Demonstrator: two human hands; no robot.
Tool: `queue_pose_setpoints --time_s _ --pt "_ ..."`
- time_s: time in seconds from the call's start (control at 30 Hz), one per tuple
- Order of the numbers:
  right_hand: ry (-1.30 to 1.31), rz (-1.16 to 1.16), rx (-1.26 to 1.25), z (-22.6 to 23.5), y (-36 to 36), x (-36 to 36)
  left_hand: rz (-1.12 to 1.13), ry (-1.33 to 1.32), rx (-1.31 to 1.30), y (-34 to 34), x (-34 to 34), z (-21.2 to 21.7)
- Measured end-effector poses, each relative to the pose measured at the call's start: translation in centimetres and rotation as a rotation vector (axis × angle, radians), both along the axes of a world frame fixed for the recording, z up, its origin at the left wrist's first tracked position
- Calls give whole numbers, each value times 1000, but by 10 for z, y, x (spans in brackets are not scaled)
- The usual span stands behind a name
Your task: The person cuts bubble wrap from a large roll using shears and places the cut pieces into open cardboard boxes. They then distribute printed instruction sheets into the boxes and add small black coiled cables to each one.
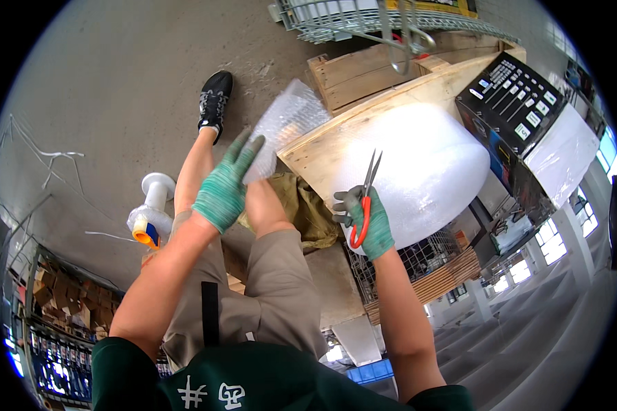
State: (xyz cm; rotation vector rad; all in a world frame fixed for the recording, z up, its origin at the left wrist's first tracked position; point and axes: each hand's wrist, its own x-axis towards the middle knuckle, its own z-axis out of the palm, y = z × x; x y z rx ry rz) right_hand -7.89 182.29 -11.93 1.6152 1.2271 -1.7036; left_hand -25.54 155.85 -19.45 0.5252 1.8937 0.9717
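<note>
My left hand (221, 192), in a green glove, pinches a cut sheet of bubble wrap (288, 127) by its lower edge, fingers spread along it. My right hand (365, 220) is closed around the red handles of the scissors (365, 195), blades together and pointing up. I judge it best to keep the blades turned away from my knee and the sheet pulled flat. The sheet is clear, crinkled and limp, hanging off the near corner of the wooden pallet (315, 154), beside the big bubble wrap roll (418, 164).
</note>
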Motion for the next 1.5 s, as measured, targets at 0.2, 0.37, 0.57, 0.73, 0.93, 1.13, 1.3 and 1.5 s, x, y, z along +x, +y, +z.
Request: queue_pose_setpoints --time_s 0.2,0.37,0.57,0.73,0.93,1.13,1.3,1.5 --pt "234 -506 -89 42 -47 32 236 -455 212 84 54 86" --pt "142 -326 191 77 -43 20 -94 -260 292 94 92 108" --pt "136 -486 169 60 -49 48 -23 -441 225 83 106 113" --pt "227 -706 -2 50 -61 48 404 -1085 85 67 107 112" --pt "233 -397 165 37 -93 47 424 -1103 -16 46 113 98" --pt "229 -632 12 32 -101 61 138 -901 67 36 99 108" --pt "209 -834 -87 29 -114 72 234 -1096 -71 33 105 122" --pt "296 -562 5 39 -122 64 289 -869 -14 28 122 126"
